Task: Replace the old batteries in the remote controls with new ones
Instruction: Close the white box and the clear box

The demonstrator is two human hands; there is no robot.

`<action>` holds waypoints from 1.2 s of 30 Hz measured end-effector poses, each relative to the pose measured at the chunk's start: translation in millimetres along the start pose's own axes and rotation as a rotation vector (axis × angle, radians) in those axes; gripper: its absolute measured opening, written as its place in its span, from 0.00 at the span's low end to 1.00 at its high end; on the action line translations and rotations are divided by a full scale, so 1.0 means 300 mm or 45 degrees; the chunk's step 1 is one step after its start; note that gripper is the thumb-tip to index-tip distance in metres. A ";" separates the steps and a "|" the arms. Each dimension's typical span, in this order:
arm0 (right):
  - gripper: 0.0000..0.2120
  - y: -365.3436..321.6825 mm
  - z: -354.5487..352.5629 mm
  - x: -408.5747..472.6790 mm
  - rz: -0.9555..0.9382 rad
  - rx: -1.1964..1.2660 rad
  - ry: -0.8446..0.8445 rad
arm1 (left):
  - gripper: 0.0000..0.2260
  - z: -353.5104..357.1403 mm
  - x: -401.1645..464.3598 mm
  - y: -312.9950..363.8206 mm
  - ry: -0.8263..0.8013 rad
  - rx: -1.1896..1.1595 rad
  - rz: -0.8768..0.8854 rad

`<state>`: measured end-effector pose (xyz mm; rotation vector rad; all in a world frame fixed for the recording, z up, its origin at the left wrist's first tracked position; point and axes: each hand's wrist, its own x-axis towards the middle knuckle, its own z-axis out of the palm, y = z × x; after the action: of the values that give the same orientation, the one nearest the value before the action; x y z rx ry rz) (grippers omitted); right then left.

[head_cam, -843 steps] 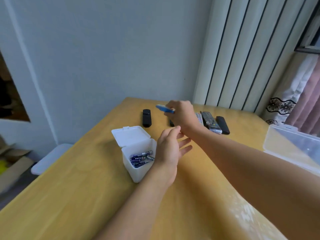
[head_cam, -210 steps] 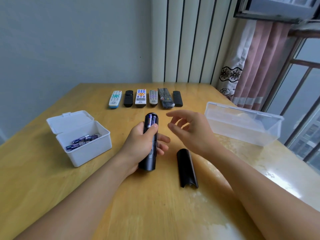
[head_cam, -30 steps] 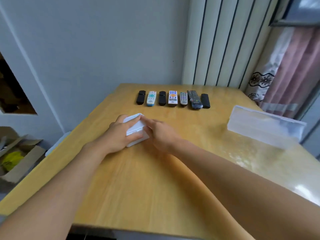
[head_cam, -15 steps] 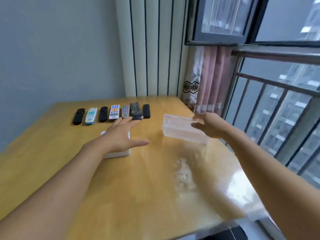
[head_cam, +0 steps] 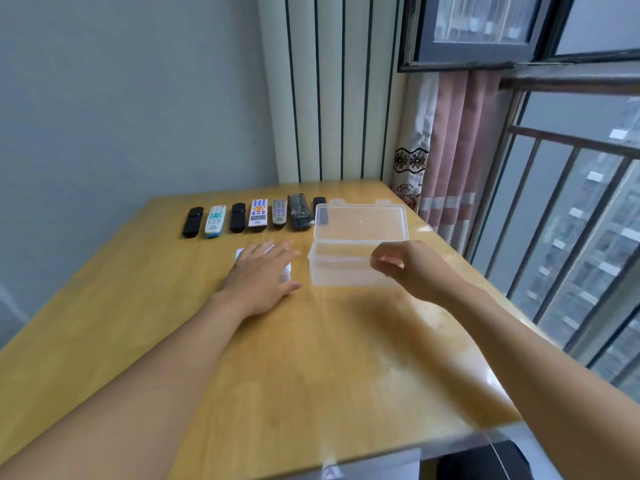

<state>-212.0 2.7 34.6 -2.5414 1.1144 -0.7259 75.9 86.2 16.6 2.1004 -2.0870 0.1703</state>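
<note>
Several remote controls lie in a row at the far side of the table: a black one [head_cam: 192,221], a white and blue one [head_cam: 214,220], another black one [head_cam: 238,221], a white one [head_cam: 258,212], a grey one [head_cam: 279,212] and two dark ones [head_cam: 298,211], the last half hidden behind a clear lid. My left hand [head_cam: 263,277] rests flat on the closed white battery box [head_cam: 287,270], covering most of it. My right hand [head_cam: 414,268] curls its fingers on the near rim of the clear plastic box [head_cam: 346,271], whose lid [head_cam: 360,221] stands open.
The wooden table [head_cam: 311,358] has its glossy right edge near a window with metal bars [head_cam: 554,237]. A pink curtain [head_cam: 450,150] hangs at the far right corner. A grey wall and a striped panel stand behind the remotes.
My right hand has drawn the clear box from the table's right side in beside the white box, and its lid now stands open. My left hand stays on the white box.
</note>
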 end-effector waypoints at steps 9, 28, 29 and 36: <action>0.04 0.002 0.055 -0.038 -0.230 0.069 0.328 | 0.19 -0.004 -0.022 0.041 0.074 -0.067 0.059; 0.41 0.003 -0.065 -0.108 0.257 0.899 0.436 | 0.43 -0.106 -0.062 0.252 0.075 -1.782 -0.034; 0.48 0.007 -0.084 -0.108 0.214 0.865 0.343 | 0.39 -0.100 -0.066 0.254 0.115 -1.769 -0.062; 0.46 -0.095 -0.100 -0.097 -0.177 0.006 0.040 | 0.30 -0.083 -0.082 0.245 0.169 -1.606 -0.027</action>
<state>-227.9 42.0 62.2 -2.6324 0.9513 -0.8033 3.4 115.2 39.2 1.2407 -1.3982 -0.7734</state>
